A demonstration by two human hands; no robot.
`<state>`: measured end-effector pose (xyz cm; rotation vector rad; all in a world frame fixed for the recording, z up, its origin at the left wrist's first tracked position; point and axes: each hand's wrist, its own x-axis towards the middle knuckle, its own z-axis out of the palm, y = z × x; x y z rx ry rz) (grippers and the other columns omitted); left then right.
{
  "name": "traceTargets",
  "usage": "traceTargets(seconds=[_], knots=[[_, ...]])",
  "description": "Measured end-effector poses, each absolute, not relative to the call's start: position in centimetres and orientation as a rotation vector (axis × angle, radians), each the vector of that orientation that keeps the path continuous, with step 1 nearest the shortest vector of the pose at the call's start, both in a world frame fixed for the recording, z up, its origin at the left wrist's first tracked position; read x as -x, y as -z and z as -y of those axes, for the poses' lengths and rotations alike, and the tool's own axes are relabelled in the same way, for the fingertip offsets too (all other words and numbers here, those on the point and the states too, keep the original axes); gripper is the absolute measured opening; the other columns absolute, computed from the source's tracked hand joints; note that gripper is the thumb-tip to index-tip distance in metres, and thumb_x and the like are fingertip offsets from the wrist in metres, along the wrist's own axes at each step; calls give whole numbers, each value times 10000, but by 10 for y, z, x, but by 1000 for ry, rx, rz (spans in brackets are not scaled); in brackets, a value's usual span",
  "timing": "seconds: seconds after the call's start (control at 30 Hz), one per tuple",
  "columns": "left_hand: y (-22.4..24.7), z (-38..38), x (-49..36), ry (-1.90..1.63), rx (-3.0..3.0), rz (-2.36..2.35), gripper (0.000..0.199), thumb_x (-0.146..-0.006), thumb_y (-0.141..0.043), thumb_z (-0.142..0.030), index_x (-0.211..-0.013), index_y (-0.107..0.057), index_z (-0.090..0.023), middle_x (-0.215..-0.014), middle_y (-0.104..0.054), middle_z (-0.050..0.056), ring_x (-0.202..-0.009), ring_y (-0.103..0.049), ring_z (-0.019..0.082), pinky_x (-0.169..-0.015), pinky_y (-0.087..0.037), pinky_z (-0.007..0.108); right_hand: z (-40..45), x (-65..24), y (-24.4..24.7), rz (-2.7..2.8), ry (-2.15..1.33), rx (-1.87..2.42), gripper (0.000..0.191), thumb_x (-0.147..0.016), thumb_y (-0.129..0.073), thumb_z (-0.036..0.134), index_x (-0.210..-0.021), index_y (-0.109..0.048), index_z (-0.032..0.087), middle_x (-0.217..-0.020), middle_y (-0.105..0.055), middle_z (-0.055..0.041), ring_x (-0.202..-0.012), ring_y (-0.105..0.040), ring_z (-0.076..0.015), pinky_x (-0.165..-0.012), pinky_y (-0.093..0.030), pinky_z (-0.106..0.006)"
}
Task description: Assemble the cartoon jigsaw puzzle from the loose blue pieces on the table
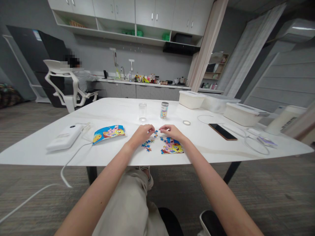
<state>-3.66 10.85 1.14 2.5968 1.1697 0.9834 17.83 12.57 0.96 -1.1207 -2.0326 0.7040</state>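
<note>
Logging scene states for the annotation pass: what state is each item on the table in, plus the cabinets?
Left hand: fingers pinched, over loose pieces
Right hand: fingers curled, above puzzle
Jigsaw puzzle: partly assembled, flat
Loose puzzle pieces: scattered, unjoined
Glass tumbler: upright, looks empty
Jar: upright, lid on
Smartphone: lying flat, screen dark
Storage box: lid on
Wall cabinets: doors shut

Grey wall, white upper cabinets, long kitchen counter, beige curtain, grey carpet, probably a dark fridge
</note>
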Motion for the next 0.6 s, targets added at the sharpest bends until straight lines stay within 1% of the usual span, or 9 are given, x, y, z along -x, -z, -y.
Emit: traceTargets(seconds=[0.1,0.2,0.37,0.5,0.6], knots=[[-12,-107,33,-974,-2602,-1149,89,-852,-532,-185,-856,-621,-177,-820,-678,35,-784,-619,172,-757,-459,296,-122,-176,-12,2054,-817,1063,252,-788,-623,342,-910,-717,143,-906,-726,-60,-781,-621,-144,-691,-448,-250],[-13,-105,32,-957,-2613,-1155,77,-851,-538,-190,-854,-614,-180,-816,-678,28,-774,-618,170,-757,-457,300,-121,-176,-11,2034,-865,1047,263,-762,-640,363,-881,-713,140,-866,-715,-49,-750,-605,-137,-659,-445,-242],[-12,-103,31,-974,-2605,-1114,54,-859,-552,-209,-865,-598,-182,-813,-676,19,-759,-621,161,-736,-454,285,-119,-175,-12,2028,-896,1012,259,-731,-665,368,-830,-703,132,-802,-700,-38,-724,-591,-133,-679,-457,-253],[-10,-105,30,-962,-2603,-1101,119,-882,-549,-278,-890,-609,-175,-818,-682,34,-764,-627,169,-719,-458,284,-120,-177,-13,1994,-891,1000,218,-750,-629,316,-836,-706,131,-819,-712,-53,-758,-614,-145,-722,-463,-268],[-9,-106,30,-945,-2644,-1115,153,-895,-516,-268,-893,-635,-172,-836,-688,47,-778,-627,173,-738,-459,294,-122,-181,-13,1979,-859,1059,182,-739,-615,254,-829,-716,133,-810,-715,-57,-762,-626,-150,-721,-465,-267]])
